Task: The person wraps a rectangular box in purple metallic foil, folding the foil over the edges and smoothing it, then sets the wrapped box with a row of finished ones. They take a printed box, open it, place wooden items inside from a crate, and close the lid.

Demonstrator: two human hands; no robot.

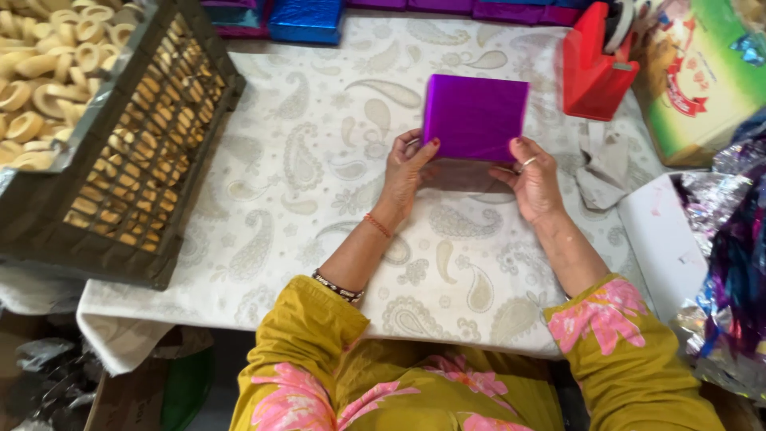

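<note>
- Left hand [405, 169]: fingers curled onto the near left edge of purple foil-wrapped box [475, 116], thumb up along its side; pinching, not spread.
- Right hand [533, 177]: fingertips on the near right corner of the same box, ring on one finger; gripping likewise.
- Box position: between both hands, just beyond the fingertips, tilted up toward the camera, near edge lifted slightly off tablecloth [319, 199], shadow underneath.
- Progress, judged: top face fully covered, smooth and taut, no loose flap or bare card visible. Underside and far side hidden; sealing there cannot be told. Wrapping of this piece looks close to finished.
- Material: foil glossy, metallic violet, faintly streaked; shape flat, square, sharp corners.
- Beneath hands: cloth white with grey paisley print, matte, slightly creased.
- Beyond right hand: crumpled grey scrap [603, 164] just beside, then red tape dispenser [592, 73], plastic, wedge-shaped.
- Further right: printed green carton [706, 80]; heap of loose foil sheets [730, 271], silver, blue and purple, crinkled.
- Well beyond the hands, along the far table edge: row of wrapped boxes [307, 20], blue and purple — several pieces already done.
- Left of left hand, well apart: dark lattice crate [140, 152], tilted, holding pale ring-shaped pieces [48, 72] in bulk.
</note>
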